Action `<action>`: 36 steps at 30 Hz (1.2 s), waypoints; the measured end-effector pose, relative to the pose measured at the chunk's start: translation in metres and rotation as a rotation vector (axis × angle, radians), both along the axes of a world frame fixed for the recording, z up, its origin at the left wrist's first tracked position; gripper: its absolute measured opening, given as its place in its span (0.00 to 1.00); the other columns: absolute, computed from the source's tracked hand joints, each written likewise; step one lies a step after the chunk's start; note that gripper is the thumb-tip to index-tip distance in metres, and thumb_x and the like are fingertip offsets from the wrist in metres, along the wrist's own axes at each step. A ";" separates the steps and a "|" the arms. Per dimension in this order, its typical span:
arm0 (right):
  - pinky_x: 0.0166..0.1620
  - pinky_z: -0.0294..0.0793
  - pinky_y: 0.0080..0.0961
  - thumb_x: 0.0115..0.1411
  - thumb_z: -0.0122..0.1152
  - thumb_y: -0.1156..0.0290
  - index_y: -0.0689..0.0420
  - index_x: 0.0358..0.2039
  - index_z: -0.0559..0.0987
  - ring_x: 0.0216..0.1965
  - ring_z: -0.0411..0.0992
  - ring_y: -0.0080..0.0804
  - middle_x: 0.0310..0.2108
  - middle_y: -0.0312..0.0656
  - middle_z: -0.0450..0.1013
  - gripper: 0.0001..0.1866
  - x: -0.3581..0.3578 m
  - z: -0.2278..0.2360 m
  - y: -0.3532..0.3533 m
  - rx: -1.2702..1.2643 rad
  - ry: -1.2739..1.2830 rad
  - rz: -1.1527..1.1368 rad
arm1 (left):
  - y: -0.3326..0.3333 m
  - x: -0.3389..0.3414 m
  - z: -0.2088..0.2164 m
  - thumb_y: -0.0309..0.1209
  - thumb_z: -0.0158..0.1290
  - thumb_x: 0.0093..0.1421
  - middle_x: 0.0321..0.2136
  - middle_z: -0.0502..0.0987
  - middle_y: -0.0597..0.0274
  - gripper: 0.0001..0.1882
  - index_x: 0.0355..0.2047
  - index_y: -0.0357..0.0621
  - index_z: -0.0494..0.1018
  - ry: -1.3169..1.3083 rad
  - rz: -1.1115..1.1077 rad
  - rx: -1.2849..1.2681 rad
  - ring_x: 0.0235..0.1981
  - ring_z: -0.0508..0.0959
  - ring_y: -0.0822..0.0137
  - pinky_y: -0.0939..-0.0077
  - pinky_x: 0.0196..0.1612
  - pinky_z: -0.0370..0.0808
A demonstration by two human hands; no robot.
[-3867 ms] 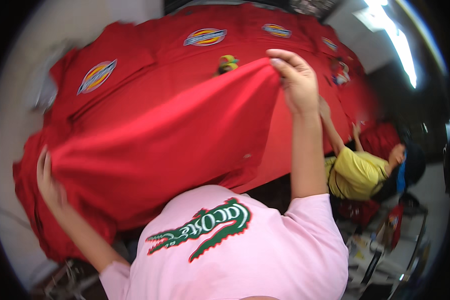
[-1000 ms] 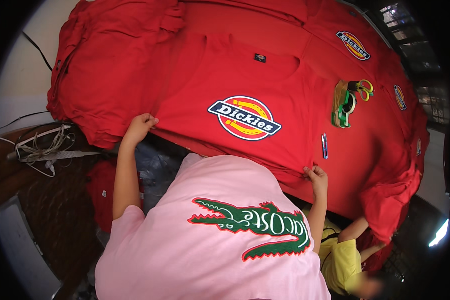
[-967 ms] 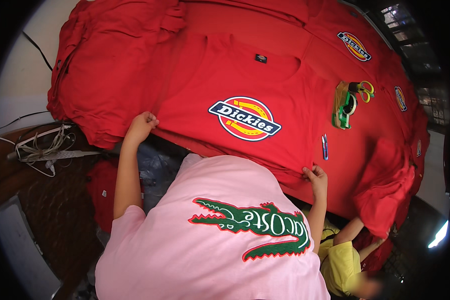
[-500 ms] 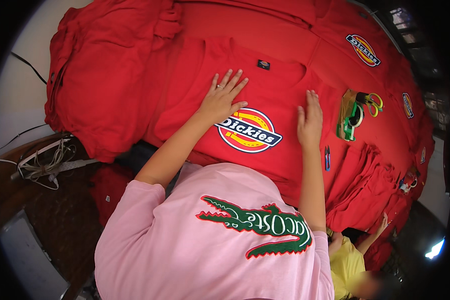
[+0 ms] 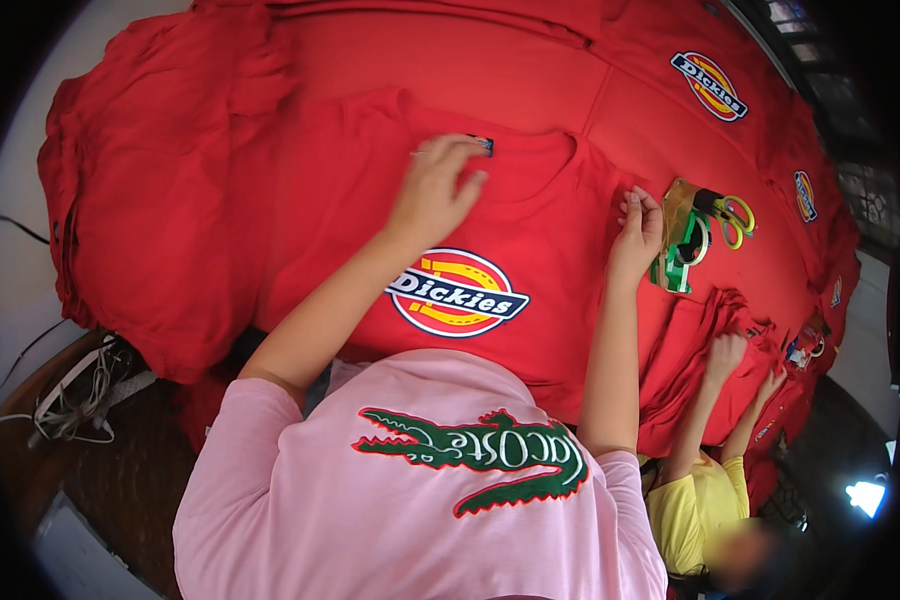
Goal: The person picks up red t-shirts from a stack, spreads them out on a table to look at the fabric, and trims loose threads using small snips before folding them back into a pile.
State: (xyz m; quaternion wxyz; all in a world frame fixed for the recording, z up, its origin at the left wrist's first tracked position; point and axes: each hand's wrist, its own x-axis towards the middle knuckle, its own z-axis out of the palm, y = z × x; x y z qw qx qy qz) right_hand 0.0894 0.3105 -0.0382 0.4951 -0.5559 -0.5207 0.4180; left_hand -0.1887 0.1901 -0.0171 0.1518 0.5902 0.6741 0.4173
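Observation:
A red shirt (image 5: pixel 530 220) lies spread flat in front of me, its neckline away from me and a round yellow, white and navy print on its chest. My left hand (image 5: pixel 432 200) hovers at or rests on the neckline beside the small dark neck label (image 5: pixel 481 143); its thumb stands apart from slightly bent, motion-blurred fingers. At the shirt's right shoulder my right hand (image 5: pixel 638 235) has its fingers curled in, thumb and fingertips pinching the cloth edge.
Right of my right hand stand a green tape dispenser (image 5: pixel 686 245) and yellow-handled scissors (image 5: pixel 734 220). Piled red garments (image 5: pixel 150 200) lie left; more printed red shirts lie right. A person in yellow (image 5: pixel 700 505) handles red cloth at lower right. Tangled cables (image 5: pixel 80 395) hang lower left.
My left hand has lifted its flat, spread fingers and moved up to the neck label. My right hand has gone from flat to curled at the shoulder. The co-worker's arms reach further in.

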 end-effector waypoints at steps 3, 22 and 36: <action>0.33 0.64 0.13 0.67 0.65 0.66 0.59 0.40 0.82 0.31 0.67 0.13 0.31 0.27 0.75 0.09 0.001 -0.005 0.019 -0.228 -0.012 0.045 | 0.050 0.050 -0.024 0.34 0.59 0.66 0.48 0.80 0.56 0.16 0.49 0.36 0.78 -0.757 -0.100 -0.174 0.52 0.79 0.68 0.72 0.53 0.76; 0.56 0.73 0.23 0.66 0.60 0.79 0.65 0.62 0.73 0.51 0.75 0.25 0.52 0.43 0.77 0.23 -0.018 -0.002 0.017 -0.303 0.084 0.159 | 0.127 0.065 -0.044 0.30 0.62 0.65 0.50 0.79 0.58 0.28 0.61 0.30 0.68 -1.010 -0.153 -0.480 0.51 0.77 0.71 0.76 0.55 0.73; 0.45 0.73 0.42 0.63 0.60 0.76 0.66 0.45 0.78 0.41 0.73 0.49 0.41 0.51 0.74 0.11 0.169 0.008 -0.161 0.164 -1.197 0.046 | 0.101 0.057 -0.051 0.19 0.50 0.69 0.52 0.78 0.60 0.20 0.60 0.41 0.63 -1.216 -0.534 -0.285 0.54 0.76 0.71 0.74 0.61 0.72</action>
